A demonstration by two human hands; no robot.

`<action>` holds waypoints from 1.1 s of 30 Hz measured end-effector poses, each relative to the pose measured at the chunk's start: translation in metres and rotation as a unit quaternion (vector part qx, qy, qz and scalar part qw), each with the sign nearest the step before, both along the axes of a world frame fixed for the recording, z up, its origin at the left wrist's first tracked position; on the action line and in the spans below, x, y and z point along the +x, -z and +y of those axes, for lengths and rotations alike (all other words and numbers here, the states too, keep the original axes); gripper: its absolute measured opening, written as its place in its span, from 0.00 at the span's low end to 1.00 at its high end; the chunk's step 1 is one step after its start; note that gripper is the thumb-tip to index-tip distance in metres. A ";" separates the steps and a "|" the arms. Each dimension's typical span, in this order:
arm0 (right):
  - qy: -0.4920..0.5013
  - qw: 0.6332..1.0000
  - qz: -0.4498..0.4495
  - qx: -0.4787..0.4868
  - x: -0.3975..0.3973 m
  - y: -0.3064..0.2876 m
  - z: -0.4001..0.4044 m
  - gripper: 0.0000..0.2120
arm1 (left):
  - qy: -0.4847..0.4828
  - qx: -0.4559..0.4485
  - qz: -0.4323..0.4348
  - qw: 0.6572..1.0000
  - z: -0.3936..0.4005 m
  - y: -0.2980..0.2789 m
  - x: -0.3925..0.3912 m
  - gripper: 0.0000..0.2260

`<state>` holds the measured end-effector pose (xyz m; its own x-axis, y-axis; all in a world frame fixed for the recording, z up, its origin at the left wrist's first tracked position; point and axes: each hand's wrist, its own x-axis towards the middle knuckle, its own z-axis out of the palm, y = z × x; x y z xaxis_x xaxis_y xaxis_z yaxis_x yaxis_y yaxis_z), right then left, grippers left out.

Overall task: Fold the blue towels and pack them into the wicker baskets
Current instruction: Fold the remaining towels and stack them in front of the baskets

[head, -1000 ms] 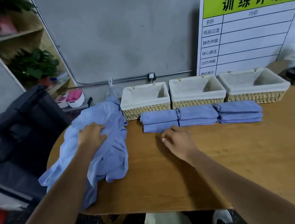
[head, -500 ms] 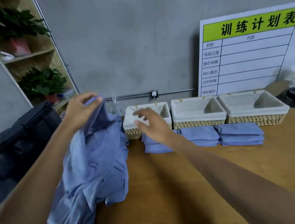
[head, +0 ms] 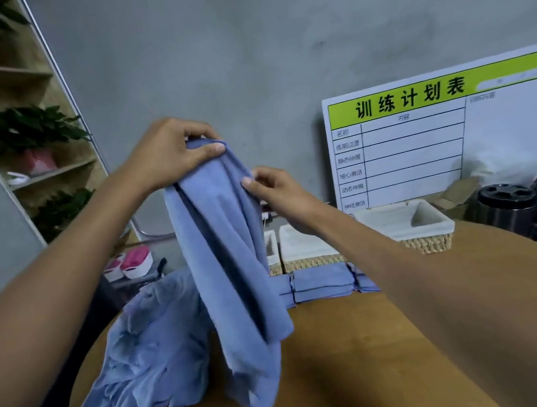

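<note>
Above the table (head: 362, 360), blue towel (head: 231, 274) hanging, left hand (head: 167, 151) gripping its top; right hand (head: 276, 192) pinching its edge

Your left hand (head: 168, 154) is raised, thumb and curled fingers pinching the top of a hanging blue cloth towel (head: 231, 274). Your right hand (head: 276, 195) pinches its edge just below, both forearms reaching forward and up.

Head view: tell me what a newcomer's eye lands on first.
First, the blue towel held up mid-frame, the left hand gripping its top and the right hand pinching its edge. Next, the rumpled towel heap at the left of the wooden table. Behind, the green-headed whiteboard leans on the wall above the wicker baskets.
</note>
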<state>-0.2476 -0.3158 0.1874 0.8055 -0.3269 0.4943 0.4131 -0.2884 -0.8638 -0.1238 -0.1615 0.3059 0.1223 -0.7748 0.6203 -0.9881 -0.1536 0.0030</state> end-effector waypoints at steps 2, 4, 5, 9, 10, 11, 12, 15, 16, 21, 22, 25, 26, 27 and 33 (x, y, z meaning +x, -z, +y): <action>-0.011 0.999 0.034 0.031 -0.016 0.007 -0.014 0.07 | -0.004 0.004 0.004 1.000 -0.014 0.010 -0.008 0.17; -0.006 0.998 0.062 0.027 -0.034 0.007 -0.028 0.11 | -0.016 -0.004 -0.017 1.000 -0.025 0.020 -0.014 0.17; 0.009 0.997 0.073 0.013 -0.044 0.005 -0.035 0.14 | -0.021 -0.006 -0.026 0.999 -0.029 0.024 -0.017 0.17; 0.029 0.992 0.115 -0.046 -0.085 -0.005 -0.069 0.11 | -0.045 0.002 -0.024 0.999 -0.038 0.042 -0.023 0.21; 0.022 0.988 0.141 -0.061 -0.093 -0.007 -0.078 0.12 | -0.048 0.008 -0.023 0.999 -0.039 0.047 -0.024 0.21; 0.015 0.982 0.170 -0.079 -0.100 -0.008 -0.086 0.13 | -0.050 0.012 -0.019 0.999 -0.041 0.051 -0.027 0.20; 0.010 0.976 0.196 -0.097 -0.104 -0.009 -0.093 0.13 | -0.050 0.015 -0.016 0.999 -0.042 0.055 -0.030 0.18; -0.010 0.968 0.231 -0.100 -0.116 -0.007 -0.103 0.16 | -0.037 0.017 -0.033 0.999 -0.047 0.064 -0.039 0.18; -0.020 0.965 0.241 -0.097 -0.120 -0.007 -0.103 0.17 | -0.038 0.015 -0.037 0.998 -0.050 0.066 -0.039 0.19; -0.021 0.962 0.260 -0.080 -0.143 -0.003 -0.114 0.14 | -0.049 0.016 -0.028 0.998 -0.051 0.072 -0.035 0.20; -0.019 0.965 0.254 -0.058 -0.148 -0.003 -0.118 0.13 | -0.046 0.013 -0.024 0.999 -0.050 0.074 -0.033 0.20; -0.002 0.971 0.238 -0.026 -0.158 -0.005 -0.131 0.22 | -0.040 0.010 -0.015 0.999 -0.046 0.077 -0.024 0.20; 0.004 0.972 0.235 -0.016 -0.161 -0.006 -0.135 0.21 | -0.041 0.010 -0.014 0.999 -0.044 0.078 -0.021 0.22; 0.003 0.971 0.239 -0.016 -0.166 -0.009 -0.137 0.19 | -0.041 0.008 -0.015 0.999 -0.042 0.078 -0.019 0.24; 0.084 0.861 0.386 -0.320 -0.184 -0.022 -0.149 0.12 | -0.049 0.017 -0.035 0.998 -0.035 0.080 -0.017 0.27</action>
<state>-0.4320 -0.4649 0.2099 0.9427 -0.3307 -0.0441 -0.3068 -0.8074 -0.5040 -0.1409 -0.1963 0.2255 0.1555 -0.7823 0.6031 -0.9659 -0.2483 -0.0730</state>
